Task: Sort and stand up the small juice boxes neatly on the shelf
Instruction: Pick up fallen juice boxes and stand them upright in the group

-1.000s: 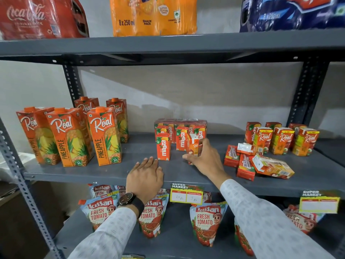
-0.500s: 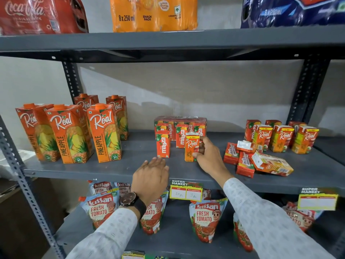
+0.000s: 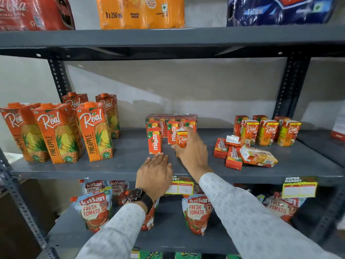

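The right hand (image 3: 192, 152), fingers clamped on a small Real juice box (image 3: 181, 140), has carried it from beside the Maaza multipack (image 3: 171, 126) toward sorting, while the left hand (image 3: 155, 171), fingers together, rests flat on the shelf (image 3: 112, 165).

Both my arms reach forward and up, sleeves of pale patterned cloth drawn down to the wrists. My left hand (image 3: 155, 171) lies flat, palm down, fingers straight and held together, their tips pointing away from me. A dark watch (image 3: 137, 196) with a round face sits on my left wrist, just clear of the cuff. My right hand (image 3: 192, 151) stretches further ahead and slightly higher, back of the hand towards me, thumb out to the left and fingers curled round a small Real juice box (image 3: 181, 140), which stands upright in my grasp.
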Demonstrator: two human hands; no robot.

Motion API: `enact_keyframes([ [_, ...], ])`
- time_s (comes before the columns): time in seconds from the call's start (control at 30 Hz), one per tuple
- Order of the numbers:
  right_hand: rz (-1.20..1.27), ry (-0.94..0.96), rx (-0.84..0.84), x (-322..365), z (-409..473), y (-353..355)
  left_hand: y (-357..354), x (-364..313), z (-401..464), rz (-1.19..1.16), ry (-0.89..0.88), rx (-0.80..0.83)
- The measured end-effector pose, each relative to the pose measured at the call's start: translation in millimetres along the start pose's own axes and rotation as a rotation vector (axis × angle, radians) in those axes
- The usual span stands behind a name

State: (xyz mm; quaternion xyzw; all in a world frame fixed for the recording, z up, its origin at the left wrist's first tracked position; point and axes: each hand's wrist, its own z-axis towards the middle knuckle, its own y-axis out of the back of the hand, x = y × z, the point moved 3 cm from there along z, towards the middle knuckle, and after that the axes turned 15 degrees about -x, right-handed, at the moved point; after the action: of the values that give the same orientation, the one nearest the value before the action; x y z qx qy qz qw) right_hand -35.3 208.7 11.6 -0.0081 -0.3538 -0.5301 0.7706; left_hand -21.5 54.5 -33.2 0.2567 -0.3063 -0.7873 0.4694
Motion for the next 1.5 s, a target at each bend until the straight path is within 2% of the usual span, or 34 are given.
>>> enact_keyframes([
  [0.17,0.057,0.052,-0.036,5.0,9.8,28.9,3.2,-3.1,-3.3,-0.014,-0.002,-0.009],
  [0.3,0.100,0.057,-0.247,-3.5,47.8,90.7,3.3,0.0,-5.6,-0.019,-0.007,-0.036],
  [0.4,-0.027,0.011,-0.393,-42.7,81.1,144.0,1.5,-1.0,-5.6,-0.013,-0.019,-0.047],
  [0.6,-0.247,-0.153,-0.376,-127.6,91.1,212.0,-1.4,-2.7,-5.0,0.001,-0.002,-0.081],
  [0.8,-0.299,-0.301,-0.263,-183.4,72.1,210.2,0.2,-5.8,-4.1,0.012,0.001,-0.079],
  [1.07,-0.294,-0.305,-0.259,-199.2,68.9,204.8,0.6,-4.3,-5.4,0.022,0.004,-0.078],
  [1.2,-0.288,-0.380,-0.274,-208.7,63.9,204.9,1.4,-5.0,-4.6,0.016,0.004,-0.080],
  [1.37,-0.303,-0.559,-0.384,-217.5,64.8,225.9,-0.6,-4.1,-4.6,0.009,0.010,-0.068],
  [1.5,-0.361,-0.584,-0.403,-219.5,65.0,236.2,-1.7,-4.2,-5.0,0.014,0.012,-0.066],
])
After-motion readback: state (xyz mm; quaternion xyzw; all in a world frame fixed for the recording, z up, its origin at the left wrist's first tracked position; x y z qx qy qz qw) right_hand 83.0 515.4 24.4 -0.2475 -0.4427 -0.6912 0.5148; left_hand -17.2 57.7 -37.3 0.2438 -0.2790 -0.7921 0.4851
